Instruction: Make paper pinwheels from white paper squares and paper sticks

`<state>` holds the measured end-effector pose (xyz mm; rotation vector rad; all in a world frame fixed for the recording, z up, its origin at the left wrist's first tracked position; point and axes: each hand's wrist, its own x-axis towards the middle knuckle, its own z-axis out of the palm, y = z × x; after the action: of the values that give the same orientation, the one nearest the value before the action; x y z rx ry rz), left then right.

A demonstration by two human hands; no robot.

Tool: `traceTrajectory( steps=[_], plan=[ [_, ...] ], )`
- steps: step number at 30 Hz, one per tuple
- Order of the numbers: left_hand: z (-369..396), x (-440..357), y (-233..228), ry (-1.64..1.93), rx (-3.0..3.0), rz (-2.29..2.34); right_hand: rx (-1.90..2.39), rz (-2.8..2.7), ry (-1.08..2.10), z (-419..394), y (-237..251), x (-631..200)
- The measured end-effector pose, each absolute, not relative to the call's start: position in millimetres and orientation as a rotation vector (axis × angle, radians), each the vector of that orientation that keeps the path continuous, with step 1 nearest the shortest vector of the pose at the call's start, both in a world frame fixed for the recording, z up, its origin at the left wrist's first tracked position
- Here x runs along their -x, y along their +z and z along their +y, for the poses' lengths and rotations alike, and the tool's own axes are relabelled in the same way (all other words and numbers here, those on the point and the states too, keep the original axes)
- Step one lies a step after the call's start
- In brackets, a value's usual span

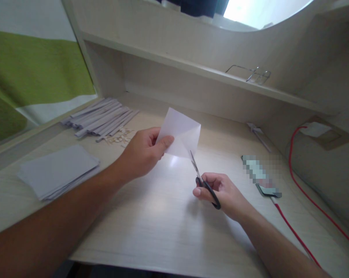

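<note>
Between the thumb and fingers of my left hand (145,150) is a white square sheet of paper (182,129), held up above the desk with faint creases running across it. My right hand (220,193) grips a pair of scissors (204,183) with black handles, thumb and fingers at the loops. The blades point up and away, their tips at the paper's lower right edge; whether they touch it I cannot tell. Behind my left hand lie a heap of white paper strips (102,116) and small pale scraps (120,136).
A stack of white paper sheets (61,170) rests at the left. On the right lies a phone-like device (259,175), partly pixelated, with a red cable (297,231). A paper item with a stick (258,135) is in the back right corner. A shelf (174,58) spans the back, holding a wire stand (257,75).
</note>
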<state>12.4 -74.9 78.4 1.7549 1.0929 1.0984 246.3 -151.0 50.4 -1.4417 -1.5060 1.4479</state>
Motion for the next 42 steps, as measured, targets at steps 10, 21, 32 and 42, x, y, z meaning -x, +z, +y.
traceTrajectory(
  steps=[10, 21, 32, 42],
  plan=[
    [-75.0, -13.2, 77.5, 1.067, -1.757, 1.07, 1.449, -1.493, 1.47, -151.9, 52.6, -244.3],
    [-75.4, -16.2, 78.3, 1.046, -1.708, 1.096, 1.466, -1.527, 1.46, -152.0, 51.9, -245.3],
    [-73.9, -15.2, 77.8, 0.996, -1.712, 1.152, 1.474, -1.514, 1.48, -152.3, 49.0, -247.2],
    [-72.4, -14.5, 76.7, 0.974, -1.729, 1.164, 1.503, -1.56, 1.45, -152.8, 50.6, -246.2]
  ],
)
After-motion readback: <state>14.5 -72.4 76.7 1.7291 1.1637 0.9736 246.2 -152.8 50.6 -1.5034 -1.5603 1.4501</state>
